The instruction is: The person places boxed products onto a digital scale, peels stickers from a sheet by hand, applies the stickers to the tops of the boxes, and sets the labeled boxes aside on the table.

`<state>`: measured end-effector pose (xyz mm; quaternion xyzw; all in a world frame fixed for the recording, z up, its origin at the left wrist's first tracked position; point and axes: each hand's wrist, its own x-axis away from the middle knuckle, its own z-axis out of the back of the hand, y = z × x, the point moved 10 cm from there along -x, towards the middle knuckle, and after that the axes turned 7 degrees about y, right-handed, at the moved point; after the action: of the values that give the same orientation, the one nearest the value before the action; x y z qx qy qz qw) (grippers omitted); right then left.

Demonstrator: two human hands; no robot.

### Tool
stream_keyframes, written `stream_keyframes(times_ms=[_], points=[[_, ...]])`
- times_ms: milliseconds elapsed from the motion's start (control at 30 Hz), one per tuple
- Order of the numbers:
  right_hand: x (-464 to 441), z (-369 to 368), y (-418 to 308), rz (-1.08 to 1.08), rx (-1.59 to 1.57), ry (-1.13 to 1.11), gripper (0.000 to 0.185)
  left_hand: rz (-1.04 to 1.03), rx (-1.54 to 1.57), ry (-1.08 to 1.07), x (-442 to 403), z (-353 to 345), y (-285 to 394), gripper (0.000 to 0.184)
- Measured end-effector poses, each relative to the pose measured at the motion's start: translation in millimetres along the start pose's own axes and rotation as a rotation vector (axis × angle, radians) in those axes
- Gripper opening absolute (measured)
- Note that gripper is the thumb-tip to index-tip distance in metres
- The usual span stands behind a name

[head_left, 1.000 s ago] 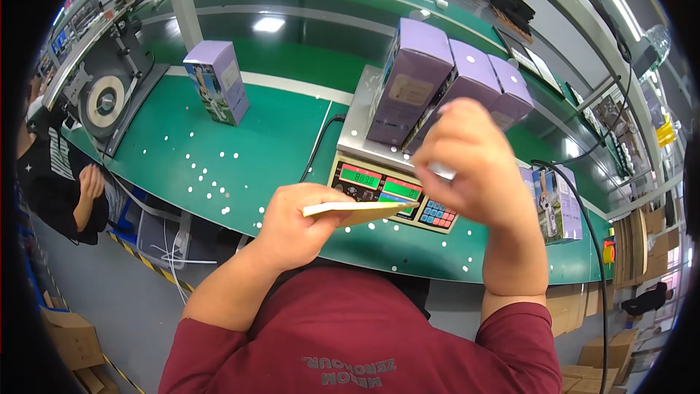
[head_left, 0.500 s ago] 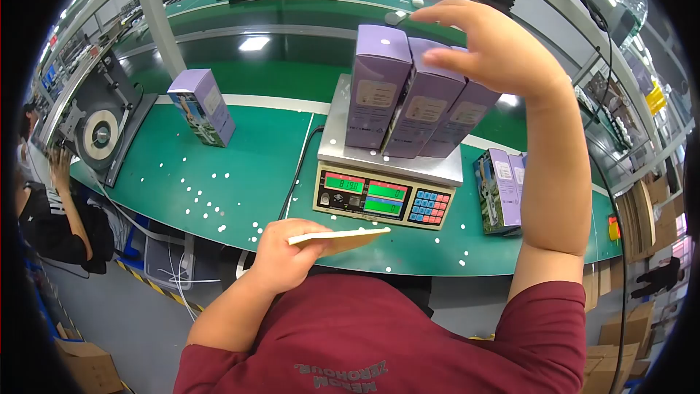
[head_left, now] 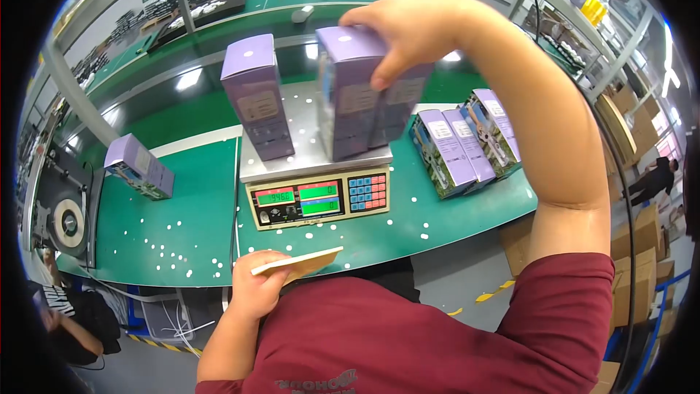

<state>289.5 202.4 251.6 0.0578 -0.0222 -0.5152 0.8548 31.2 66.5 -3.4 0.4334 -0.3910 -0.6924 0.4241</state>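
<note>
Three purple boxes share the scale's metal plate (head_left: 305, 118); taking the scale (head_left: 324, 204) as the middle of our clock, the lone box (head_left: 257, 102) stands at eleven o'clock, apart from the middle box (head_left: 350, 113) and end box (head_left: 401, 106) at one. Our right hand (head_left: 408, 33), also towards one, curls partly closed over the middle box's top, thumb on its near face; blur hides whether it grips the end box too, or whether both bottoms sit flat. At seven o'clock our left hand (head_left: 255, 284) is nearly closed, pinching one end of a yellow card (head_left: 312, 260).

We judge the hold from above to be the weak point: should our thumb slide on smooth cardboard, the middle box could tip, and the end box, if ungripped, could topple with it. Swinging towards eleven could knock the lone box over. Pressing down might upset the reading on the display (head_left: 275, 197). A slack pinch could drop the card off the green table (head_left: 208, 175).
</note>
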Motion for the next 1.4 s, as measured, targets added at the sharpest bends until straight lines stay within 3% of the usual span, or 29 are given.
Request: stream_keyframes(times_ms=[133, 200, 233, 300, 433, 567, 700, 800, 967, 1033, 1100, 1167, 1267, 1333, 1400], points=[[43.2, 7.2, 66.1, -0.089, -0.073, -0.140, 0.100, 0.068, 0.056, -0.088, 2.5, -14.2, -3.5, 0.010], [67.9, -19.3, 101.3, -0.222, -0.242, -0.398, 0.097, 0.198, 0.110, -0.179, 2.8, -27.2, -9.9, 0.010], [72.0, -28.2, 119.7, -0.229, -0.237, -0.395, 0.097, 0.190, 0.113, -0.182, -2.4, -33.9, -5.8, 0.010], [92.3, -85.5, 142.9, -0.350, -0.566, -0.696, 0.092, 0.157, 0.327, -0.419, -12.0, -81.0, 20.5, 0.014], [105.1, -125.5, 159.6, -0.530, -0.670, -0.752, 0.081, -0.341, 0.131, -0.655, -58.5, -175.4, 96.9, 0.013], [99.1, -132.8, 184.6, -0.503, -0.629, -0.599, 0.069, -0.215, 0.219, -0.700, -98.7, -260.7, 108.7, 0.012], [105.6, -142.2, 181.9, -0.439, -0.280, -0.456, 0.058, -0.203, 0.184, -0.662, -107.3, -281.2, 114.6, 0.012], [108.5, -131.9, 195.5, -0.511, -0.243, 0.085, 0.047, -0.164, 0.201, -0.681, -101.7, -288.4, 107.3, 0.012], [122.2, -157.4, 161.6, -0.371, -0.099, 0.206, 0.040, -0.172, 0.242, -0.712, -91.3, -293.9, 101.9, 0.010], [145.9, -95.4, 98.3, -0.213, -0.250, 0.712, 0.046, -0.203, 0.240, -0.704, -86.7, -286.0, 103.6, 0.009], [180.1, -92.4, 40.5, -0.116, -0.843, 0.817, 0.056, -0.378, 0.109, -0.831, -64.2, -255.5, 109.8, 0.010], [207.0, -118.4, -20.8, 0.075, -1.300, 0.856, 0.065, -0.366, 0.079, -0.871, -42.1, -215.6, 92.9, 0.017], [192.6, -177.2, -42.4, 0.067, -1.553, 0.816, 0.069, -0.145, 0.188, -0.844, -24.8, -169.1, 55.6, 0.020], [165.5, -267.5, -1.2, -0.417, -1.908, 0.745, 0.072, -0.050, 0.220, -0.864, -6.3, -158.3, 32.2, 0.019], [155.8, -303.3, 37.4, -0.649, -1.849, 0.781, 0.072, 0.183, 0.273, -0.739, -5.6, -147.1, -5.3, 0.018]])
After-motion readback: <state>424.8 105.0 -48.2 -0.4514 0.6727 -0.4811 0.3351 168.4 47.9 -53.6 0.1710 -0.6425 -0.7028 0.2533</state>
